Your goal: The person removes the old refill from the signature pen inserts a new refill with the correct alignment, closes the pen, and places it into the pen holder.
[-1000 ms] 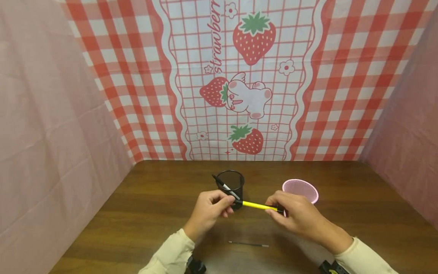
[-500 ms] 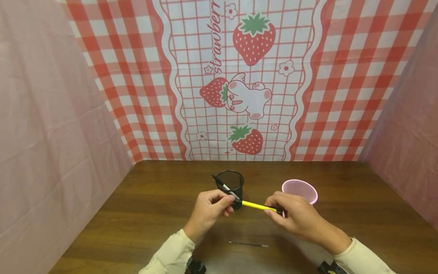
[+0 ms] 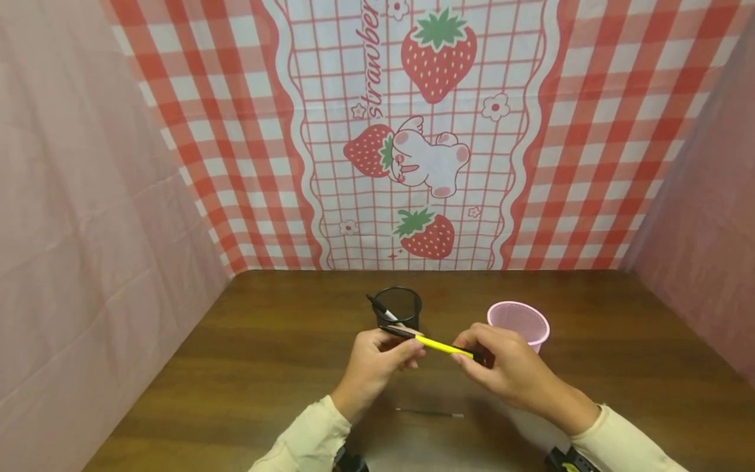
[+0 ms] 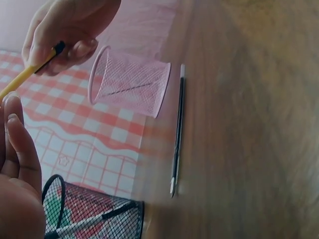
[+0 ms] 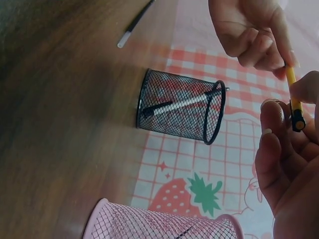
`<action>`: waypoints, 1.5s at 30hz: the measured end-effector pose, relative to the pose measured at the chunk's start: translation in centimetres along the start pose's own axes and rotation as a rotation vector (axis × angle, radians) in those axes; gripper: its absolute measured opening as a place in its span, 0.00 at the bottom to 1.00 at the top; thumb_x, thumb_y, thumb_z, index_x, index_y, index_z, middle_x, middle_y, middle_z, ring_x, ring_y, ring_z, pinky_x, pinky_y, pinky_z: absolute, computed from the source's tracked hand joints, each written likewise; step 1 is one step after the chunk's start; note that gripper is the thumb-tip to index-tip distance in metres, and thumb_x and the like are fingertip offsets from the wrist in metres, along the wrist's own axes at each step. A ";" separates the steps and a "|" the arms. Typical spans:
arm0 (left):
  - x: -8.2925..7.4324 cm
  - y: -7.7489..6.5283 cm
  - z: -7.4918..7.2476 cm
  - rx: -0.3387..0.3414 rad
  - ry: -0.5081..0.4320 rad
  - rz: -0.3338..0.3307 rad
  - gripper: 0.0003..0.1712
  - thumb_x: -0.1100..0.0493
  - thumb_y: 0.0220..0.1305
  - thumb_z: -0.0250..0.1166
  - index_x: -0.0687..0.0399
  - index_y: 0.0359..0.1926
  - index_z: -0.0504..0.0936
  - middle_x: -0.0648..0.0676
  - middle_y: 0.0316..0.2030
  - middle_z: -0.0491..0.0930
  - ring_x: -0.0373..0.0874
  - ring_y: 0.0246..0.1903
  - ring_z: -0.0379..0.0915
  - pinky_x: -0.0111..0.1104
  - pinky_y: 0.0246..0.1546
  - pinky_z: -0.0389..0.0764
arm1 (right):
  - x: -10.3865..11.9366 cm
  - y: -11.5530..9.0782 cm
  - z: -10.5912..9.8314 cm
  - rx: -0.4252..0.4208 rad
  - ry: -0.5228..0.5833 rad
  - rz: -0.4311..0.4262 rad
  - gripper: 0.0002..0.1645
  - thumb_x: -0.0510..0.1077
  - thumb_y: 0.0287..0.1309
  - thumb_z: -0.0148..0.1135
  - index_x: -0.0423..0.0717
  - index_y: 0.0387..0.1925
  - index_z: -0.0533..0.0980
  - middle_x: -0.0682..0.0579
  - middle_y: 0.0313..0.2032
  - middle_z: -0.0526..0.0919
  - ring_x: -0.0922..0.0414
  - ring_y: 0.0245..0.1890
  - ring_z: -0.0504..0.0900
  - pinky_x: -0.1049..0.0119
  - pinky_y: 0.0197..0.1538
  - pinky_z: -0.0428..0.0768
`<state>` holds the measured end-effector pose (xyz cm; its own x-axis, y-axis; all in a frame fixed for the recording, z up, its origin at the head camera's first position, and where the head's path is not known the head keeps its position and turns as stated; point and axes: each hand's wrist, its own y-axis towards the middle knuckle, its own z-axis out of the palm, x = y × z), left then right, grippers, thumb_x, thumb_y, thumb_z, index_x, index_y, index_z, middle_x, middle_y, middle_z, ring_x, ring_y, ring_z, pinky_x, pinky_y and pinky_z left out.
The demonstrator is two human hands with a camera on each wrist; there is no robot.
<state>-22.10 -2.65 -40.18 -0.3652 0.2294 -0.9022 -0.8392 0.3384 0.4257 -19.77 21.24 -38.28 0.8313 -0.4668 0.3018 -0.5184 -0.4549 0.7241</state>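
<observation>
A yellow pen (image 3: 438, 345) with black ends is held level between both hands above the table. My left hand (image 3: 377, 364) pinches it near the black tip, thumb against the yellow barrel. At the other end, my right hand (image 3: 512, 370) grips the pen between thumb and fingers; the black clip end (image 5: 297, 122) shows in the right wrist view. Below the hands, a thin dark pen refill (image 3: 429, 412) with a pale end lies on the table.
Behind the left hand stands a black mesh pen cup (image 3: 398, 305) with a white-and-black pen (image 5: 182, 103) leaning inside. A pink mesh cup (image 3: 519, 322) is behind the right hand; a thin dark stick (image 4: 130, 88) shows through its mesh. A strawberry-print cloth (image 3: 430, 151) hangs at the back.
My left hand has shifted slightly right along the pen, and the black tip now shows past its fingers. The right hand keeps its hold. The head view has tilted a little.
</observation>
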 end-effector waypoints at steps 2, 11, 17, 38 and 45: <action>0.0 -0.1 0.3 0.009 0.000 0.007 0.11 0.66 0.65 0.68 0.74 0.43 0.84 0.64 0.31 0.85 0.40 0.25 0.80 0.30 0.29 0.83 | 0.0 0.0 0.1 0.000 0.009 0.001 0.17 0.33 0.49 0.74 0.55 0.35 0.79 0.68 0.31 0.77 0.69 0.25 0.71 0.79 0.26 0.70; 0.4 -0.4 1.0 0.022 0.015 0.018 0.12 0.66 0.64 0.69 0.72 0.44 0.85 0.61 0.30 0.84 0.40 0.24 0.79 0.28 0.26 0.80 | 0.2 -0.1 0.6 0.017 0.052 -0.001 0.09 0.39 0.57 0.72 0.54 0.35 0.79 0.68 0.27 0.75 0.70 0.22 0.70 0.81 0.24 0.68; 0.4 -0.5 1.0 0.016 0.039 0.036 0.12 0.64 0.65 0.69 0.70 0.45 0.85 0.67 0.29 0.82 0.43 0.22 0.78 0.27 0.24 0.78 | 0.3 -0.2 1.0 0.022 0.038 0.007 0.18 0.34 0.50 0.75 0.57 0.36 0.78 0.68 0.25 0.74 0.71 0.22 0.69 0.82 0.24 0.67; 0.7 -0.7 1.2 -0.006 0.113 0.015 0.11 0.61 0.68 0.66 0.66 0.43 0.87 0.56 0.22 0.81 0.42 0.21 0.78 0.30 0.23 0.80 | 0.7 -0.9 1.2 0.084 0.042 0.064 0.14 0.38 0.53 0.75 0.58 0.34 0.77 0.71 0.24 0.76 0.73 0.22 0.73 0.78 0.23 0.73; 0.5 -0.2 0.6 -0.019 0.119 0.040 0.10 0.61 0.69 0.66 0.64 0.42 0.87 0.57 0.22 0.81 0.44 0.20 0.77 0.31 0.22 0.80 | 0.5 -0.4 1.2 0.103 0.049 0.059 0.14 0.38 0.54 0.74 0.58 0.35 0.78 0.71 0.25 0.76 0.72 0.22 0.74 0.77 0.23 0.74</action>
<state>-21.92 -2.07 -40.69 -0.4427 0.1323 -0.8868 -0.8301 0.3133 0.4612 -19.38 20.24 -39.13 0.8063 -0.4589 0.3733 -0.5823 -0.5047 0.6373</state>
